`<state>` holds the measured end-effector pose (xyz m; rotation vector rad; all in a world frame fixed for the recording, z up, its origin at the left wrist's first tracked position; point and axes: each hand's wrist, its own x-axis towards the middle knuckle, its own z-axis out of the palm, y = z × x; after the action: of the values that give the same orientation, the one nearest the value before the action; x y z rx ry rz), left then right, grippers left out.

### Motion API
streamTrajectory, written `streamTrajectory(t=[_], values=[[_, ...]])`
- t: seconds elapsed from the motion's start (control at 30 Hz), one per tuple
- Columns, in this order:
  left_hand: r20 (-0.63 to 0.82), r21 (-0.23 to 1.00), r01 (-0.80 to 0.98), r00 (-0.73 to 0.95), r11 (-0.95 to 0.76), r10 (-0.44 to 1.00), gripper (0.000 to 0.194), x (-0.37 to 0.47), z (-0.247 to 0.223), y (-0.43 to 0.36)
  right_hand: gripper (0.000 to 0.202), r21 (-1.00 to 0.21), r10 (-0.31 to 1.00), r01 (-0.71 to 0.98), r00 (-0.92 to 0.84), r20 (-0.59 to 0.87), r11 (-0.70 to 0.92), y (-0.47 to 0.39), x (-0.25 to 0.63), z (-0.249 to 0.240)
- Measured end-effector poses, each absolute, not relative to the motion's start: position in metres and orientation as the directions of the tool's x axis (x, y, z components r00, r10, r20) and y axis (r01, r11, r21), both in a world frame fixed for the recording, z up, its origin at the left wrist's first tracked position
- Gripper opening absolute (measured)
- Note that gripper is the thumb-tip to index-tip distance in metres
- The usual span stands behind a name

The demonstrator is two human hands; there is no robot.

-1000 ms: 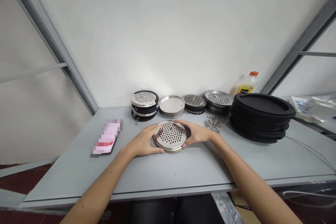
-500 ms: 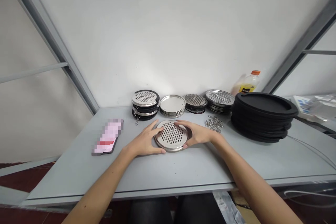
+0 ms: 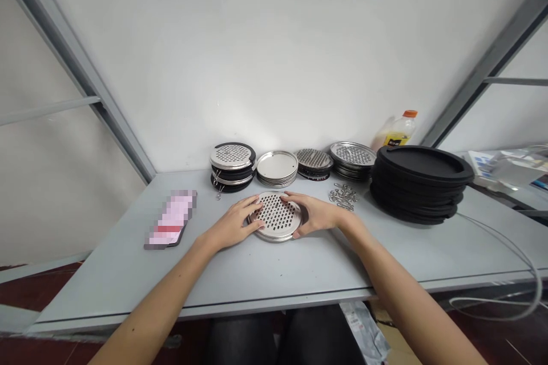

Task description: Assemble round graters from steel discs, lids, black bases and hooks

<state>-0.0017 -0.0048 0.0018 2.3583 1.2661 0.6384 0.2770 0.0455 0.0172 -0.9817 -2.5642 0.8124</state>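
Observation:
A round perforated metal disc (image 3: 276, 214) with a raised silver rim lies flat on the table in front of me. My left hand (image 3: 237, 223) rests on its left side, fingers and thumb bent over the edge onto the slotted top. Around the right edge curls my right hand (image 3: 314, 214), its fingertips on the far part of the top and its thumb at the near rim. Between them the two hands hold the disc. Just behind it is a stack of plain shallow metal plates (image 3: 277, 165).
Behind stand a stack of black-edged perforated discs (image 3: 232, 157), two more slotted stacks (image 3: 314, 158) (image 3: 353, 154), small metal clips (image 3: 343, 196), large black rings (image 3: 422, 185) and an orange-capped bottle (image 3: 402, 128). A phone (image 3: 171, 219) lies left. A cable (image 3: 509, 239) runs right.
My left thumb has moved from the near rim up onto the disc's top. My right hand keeps its place at the right edge. The whole view has shifted slightly.

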Motion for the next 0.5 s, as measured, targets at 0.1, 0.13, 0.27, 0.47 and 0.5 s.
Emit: streamTrajectory(t=[0.1, 0.13, 0.27, 0.47, 0.5], values=[[0.167, 0.529, 0.687, 0.491, -0.498, 0.855, 0.055, -0.0017, 0.0022, -0.0047, 0.105, -0.598, 0.676, 0.519, -0.736, 0.051, 0.610, 0.0455, 0.2779, 0.0157], [0.164, 0.529, 0.688, 0.491, -0.497, 0.855, 0.055, -0.0016, 0.0024, -0.0048, 0.106, -0.604, 0.677, 0.519, -0.734, 0.046, 0.604, 0.0456, 0.2782, 0.0151], [0.166, 0.512, 0.689, 0.506, -0.513, 0.846, 0.056, -0.0030, 0.0026, -0.0061, 0.108, -0.597, 0.695, 0.553, -0.719, 0.011, 0.582, 0.0458, 0.2788, 0.0132], [0.176, 0.437, 0.695, 0.556, -0.570, 0.812, 0.098, -0.0080, 0.0020, -0.0069, 0.111, -0.600, 0.697, 0.563, -0.717, -0.011, 0.569, 0.0485, 0.2791, 0.0116], [0.192, 0.426, 0.695, 0.555, -0.579, 0.809, 0.097, -0.0085, 0.0026, -0.0063, 0.110, -0.610, 0.691, 0.545, -0.722, 0.007, 0.575, 0.0491, 0.2791, 0.0112]])
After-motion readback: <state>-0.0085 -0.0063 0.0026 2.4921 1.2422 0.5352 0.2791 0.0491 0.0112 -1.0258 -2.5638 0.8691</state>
